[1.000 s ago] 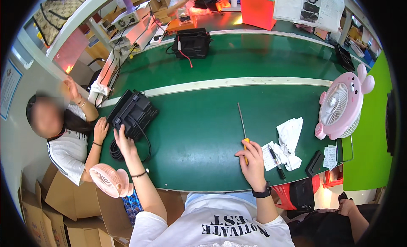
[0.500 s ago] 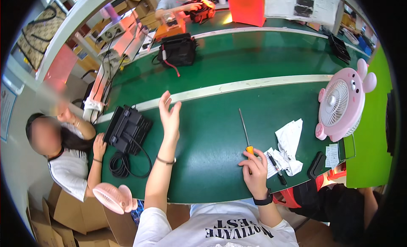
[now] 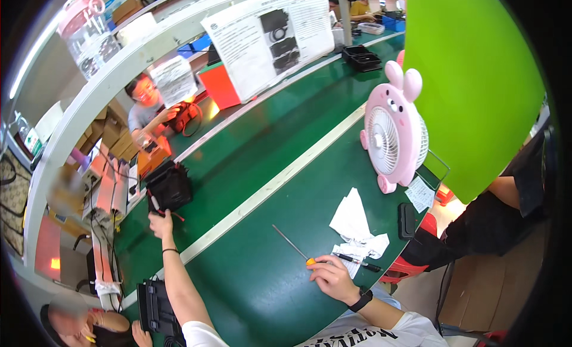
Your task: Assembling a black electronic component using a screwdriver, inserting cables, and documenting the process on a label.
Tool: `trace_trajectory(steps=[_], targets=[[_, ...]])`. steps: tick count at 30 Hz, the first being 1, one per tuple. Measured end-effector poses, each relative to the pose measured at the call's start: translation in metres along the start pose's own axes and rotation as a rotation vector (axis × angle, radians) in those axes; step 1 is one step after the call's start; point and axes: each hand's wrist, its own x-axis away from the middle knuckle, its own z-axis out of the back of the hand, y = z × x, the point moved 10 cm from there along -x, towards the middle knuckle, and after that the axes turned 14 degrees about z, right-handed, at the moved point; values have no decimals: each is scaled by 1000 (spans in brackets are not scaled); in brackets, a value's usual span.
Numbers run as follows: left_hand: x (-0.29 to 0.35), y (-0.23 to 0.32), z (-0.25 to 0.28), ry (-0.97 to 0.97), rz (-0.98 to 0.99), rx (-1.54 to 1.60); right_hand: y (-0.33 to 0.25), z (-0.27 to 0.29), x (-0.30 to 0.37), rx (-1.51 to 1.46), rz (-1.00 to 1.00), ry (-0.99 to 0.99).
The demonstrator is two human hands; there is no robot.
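Note:
My left arm is stretched far out to the left. At the near edge of a boxy black device (image 3: pixel 170 188) with a red cable, my left hand (image 3: pixel 161 225) has its thumb and fingers closed on the casing. Part of that grip is hidden. My right hand (image 3: pixel 335 279) holds a screwdriver (image 3: pixel 310 262) by its yellow handle, the long thin shaft pointing away over the green table (image 3: pixel 250 275). Just right of this hand are a black pen (image 3: pixel 357 262) and crumpled white paper (image 3: pixel 353 219).
A pink rabbit-shaped fan (image 3: pixel 390 132) stands to the right, near a black case (image 3: pixel 406 220) and a paper slip (image 3: pixel 420 194). Another black device (image 3: pixel 156 308) lies near left beside a seated person. A white strip (image 3: pixel 280 175) crosses the table. A co-worker sits across.
My left hand has gone from empty and spread above the table to the far black device. The view has turned to the right. The screwdriver stays in my right hand.

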Motion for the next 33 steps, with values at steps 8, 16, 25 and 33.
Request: trace_trajectory(steps=[8, 16, 25, 33], targets=[[72, 37, 39, -37, -342, 247, -4, -7, -11, -75, 16, -6], [192, 54, 113, -101, -434, 303, -6, 0, -12, -124, -17, 58], [305, -12, 182, -163, -490, 409, -11, 0, -6, -176, 21, 62], [408, -76, 244, -362, -379, 481, -16, 15, -4, -166, 41, 127]])
